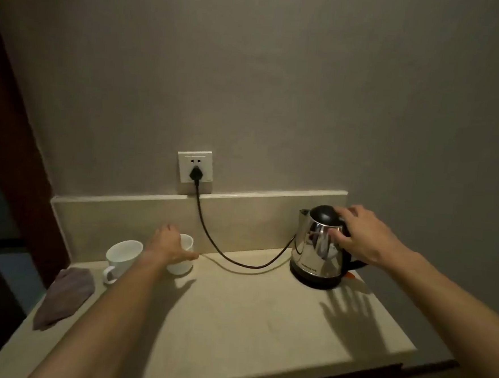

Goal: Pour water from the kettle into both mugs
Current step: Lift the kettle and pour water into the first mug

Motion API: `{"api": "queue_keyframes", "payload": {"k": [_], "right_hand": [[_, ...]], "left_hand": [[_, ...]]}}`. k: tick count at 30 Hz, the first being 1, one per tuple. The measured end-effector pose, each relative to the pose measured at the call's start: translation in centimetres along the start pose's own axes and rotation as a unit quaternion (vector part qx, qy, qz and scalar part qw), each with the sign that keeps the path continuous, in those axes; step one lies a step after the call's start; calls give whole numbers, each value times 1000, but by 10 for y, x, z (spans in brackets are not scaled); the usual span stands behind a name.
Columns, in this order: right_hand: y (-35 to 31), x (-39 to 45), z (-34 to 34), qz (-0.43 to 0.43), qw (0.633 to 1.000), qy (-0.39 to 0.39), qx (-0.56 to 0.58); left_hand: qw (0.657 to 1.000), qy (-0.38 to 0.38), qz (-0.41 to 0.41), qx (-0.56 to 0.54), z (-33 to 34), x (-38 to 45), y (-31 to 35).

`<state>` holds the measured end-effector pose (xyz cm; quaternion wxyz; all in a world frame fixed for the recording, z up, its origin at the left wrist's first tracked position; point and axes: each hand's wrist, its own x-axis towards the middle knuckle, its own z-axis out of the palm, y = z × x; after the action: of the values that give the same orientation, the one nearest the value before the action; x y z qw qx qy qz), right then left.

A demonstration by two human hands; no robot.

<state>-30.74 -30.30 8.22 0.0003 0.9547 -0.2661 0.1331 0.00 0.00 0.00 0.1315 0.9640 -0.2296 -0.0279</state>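
A steel kettle (317,252) with a black lid stands upright on its black base at the back right of the counter (233,320). My right hand (363,235) is at the kettle's top by the handle, fingers spread and touching the lid and the steel side, not closed around anything. Two white mugs stand at the back left. The left mug (122,253) stands free with its handle toward me. My left hand (166,243) wraps the right mug (187,242), thumb across its front, hiding its left side.
A black cord (209,239) runs from the wall outlet (185,166) down across the counter to the kettle base (313,277). A folded grey cloth (63,294) lies at the counter's left edge. The wall and a low backsplash close off the back.
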Motion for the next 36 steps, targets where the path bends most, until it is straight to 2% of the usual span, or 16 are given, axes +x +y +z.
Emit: {"api": "queue_keyframes", "payload": {"k": [3, 6, 12, 16, 27, 32, 36], "right_hand": [[32, 4, 5, 69, 997, 3, 24], [52, 4, 16, 121, 991, -32, 50], [53, 11, 51, 117, 986, -42, 114], [55, 17, 56, 114, 984, -41, 128], [70, 8, 59, 70, 977, -34, 197], [80, 9, 63, 56, 959, 3, 276], [90, 13, 66, 71, 930, -31, 359]], "left_hand": [[998, -51, -27, 1, 12, 12, -3], [998, -54, -41, -5, 24, 23, -10], [998, -16, -58, -9, 34, 29, -8], [999, -14, -13, -31, 43, -6, 23], [984, -19, 172, -27, 92, -96, 127], [977, -23, 173, -119, 105, -105, 125], [963, -13, 153, -220, 111, -110, 112]]}}
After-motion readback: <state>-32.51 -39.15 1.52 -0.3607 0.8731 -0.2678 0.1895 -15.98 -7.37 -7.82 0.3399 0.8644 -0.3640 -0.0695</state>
